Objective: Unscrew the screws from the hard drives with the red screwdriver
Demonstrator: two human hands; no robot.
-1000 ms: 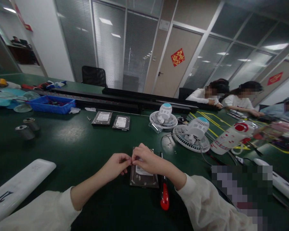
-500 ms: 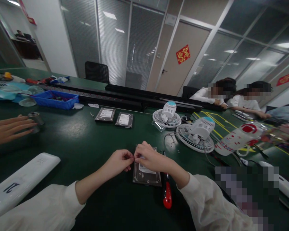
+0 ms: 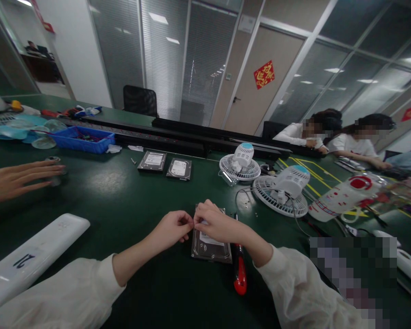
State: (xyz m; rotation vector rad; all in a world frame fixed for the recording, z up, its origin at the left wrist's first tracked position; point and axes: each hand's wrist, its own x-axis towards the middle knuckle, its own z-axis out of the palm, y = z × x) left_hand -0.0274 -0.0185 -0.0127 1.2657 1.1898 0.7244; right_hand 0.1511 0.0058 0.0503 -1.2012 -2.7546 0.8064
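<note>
A hard drive (image 3: 210, 249) lies flat on the green table, label side up. Over its upper part my right hand (image 3: 215, 223) is closed, fingertips pinched at the drive's left edge. My left hand (image 3: 176, 227) is pinched too, its fingertips meeting those of the right hand beside the drive. Whatever sits between the fingertips is too small or hidden to make out. Just right of the drive, partly behind my right wrist, is a screwdriver with a red and black handle (image 3: 239, 274).
Two more hard drives (image 3: 153, 161) lie further back. White fans (image 3: 281, 189) and small screws (image 3: 247, 205) are to the right. A blue tray (image 3: 82, 140) stands back left. Another person's hand (image 3: 27, 179) reaches over a can at left, above a white device marked 21 (image 3: 41, 256).
The view has shifted slightly. The other person's hand at left has moved further over the can. My two hands stay pinched together at the hard drive's edge.
</note>
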